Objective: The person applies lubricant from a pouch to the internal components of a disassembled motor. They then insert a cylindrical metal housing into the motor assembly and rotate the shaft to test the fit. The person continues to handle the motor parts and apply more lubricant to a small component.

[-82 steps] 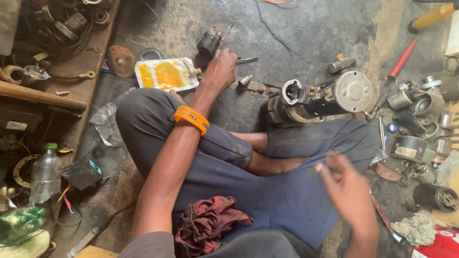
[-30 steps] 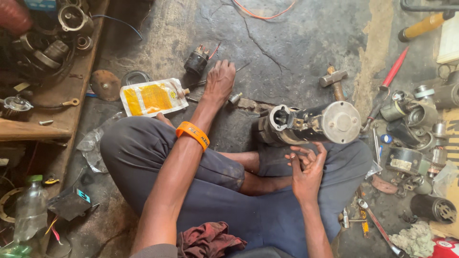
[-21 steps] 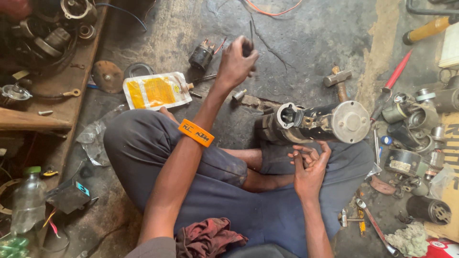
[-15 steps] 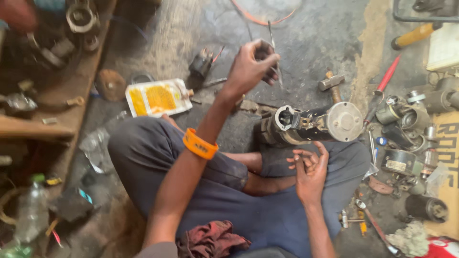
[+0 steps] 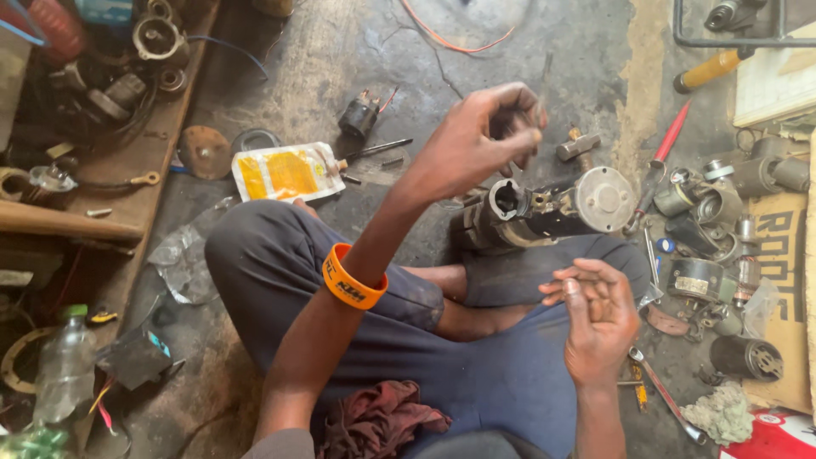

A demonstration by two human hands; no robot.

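My left hand (image 5: 476,140) has come up off the concrete floor (image 5: 340,59), fingers pinched shut on a thin dark metal rod (image 5: 537,95) that earlier lay near the yellow plastic pouch (image 5: 285,172); the rod now hangs above the grey cylindrical starter motor (image 5: 544,208) at my knees. My right hand (image 5: 599,319) stays at my lap, fingers loosely curled, whether it holds anything I cannot tell.

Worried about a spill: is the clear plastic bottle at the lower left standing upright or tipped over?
Upright. The plastic bottle stands on its base beside the person's knee, green cap at the top.
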